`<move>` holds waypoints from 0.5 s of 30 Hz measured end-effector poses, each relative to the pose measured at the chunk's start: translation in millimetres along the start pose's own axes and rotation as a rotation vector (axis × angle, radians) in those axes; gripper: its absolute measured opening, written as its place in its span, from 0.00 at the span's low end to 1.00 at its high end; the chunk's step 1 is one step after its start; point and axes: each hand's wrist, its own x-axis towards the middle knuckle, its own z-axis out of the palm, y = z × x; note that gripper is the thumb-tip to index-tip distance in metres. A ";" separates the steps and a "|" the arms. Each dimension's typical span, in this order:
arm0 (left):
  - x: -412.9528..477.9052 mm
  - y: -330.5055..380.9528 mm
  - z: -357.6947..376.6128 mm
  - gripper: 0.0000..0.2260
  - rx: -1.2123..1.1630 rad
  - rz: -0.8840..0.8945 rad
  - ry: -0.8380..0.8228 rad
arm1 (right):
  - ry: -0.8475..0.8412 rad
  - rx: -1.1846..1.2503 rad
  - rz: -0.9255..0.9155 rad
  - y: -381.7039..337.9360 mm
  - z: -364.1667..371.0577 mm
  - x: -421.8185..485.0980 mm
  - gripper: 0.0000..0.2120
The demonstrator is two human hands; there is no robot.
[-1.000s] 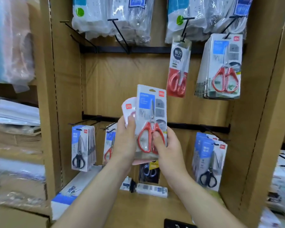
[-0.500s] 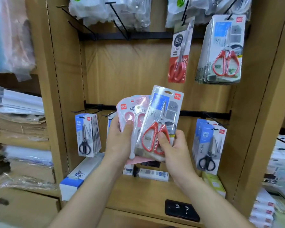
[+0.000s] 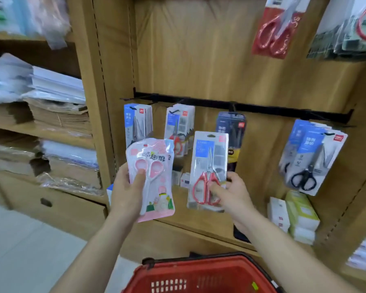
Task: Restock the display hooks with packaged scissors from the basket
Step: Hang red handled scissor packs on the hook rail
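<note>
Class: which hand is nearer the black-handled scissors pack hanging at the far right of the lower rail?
Right. The right hand, gripping the red-handled pack, sits left of and slightly below the black-handled pack; the left hand, gripping the pink pack, is farther left.
</note>
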 end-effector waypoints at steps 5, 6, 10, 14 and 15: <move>8.0 -13.6 -27.0 0.07 0.070 0.057 0.012 | -0.018 -0.085 0.025 4.1 43.8 43.8 0.12; 11.8 -16.1 -29.7 0.06 0.074 0.057 0.009 | -0.013 -0.094 0.013 0.9 51.9 53.4 0.13; 27.5 -27.2 -35.9 0.06 0.043 0.064 0.003 | -0.001 -0.148 -0.071 -14.0 77.9 92.6 0.16; 39.3 -37.1 -38.2 0.05 -0.014 0.046 -0.005 | -0.032 -0.162 -0.146 -27.3 97.5 118.4 0.13; 41.8 -39.9 -38.3 0.05 -0.025 0.045 -0.002 | -0.040 -0.151 -0.152 -28.4 101.3 122.2 0.13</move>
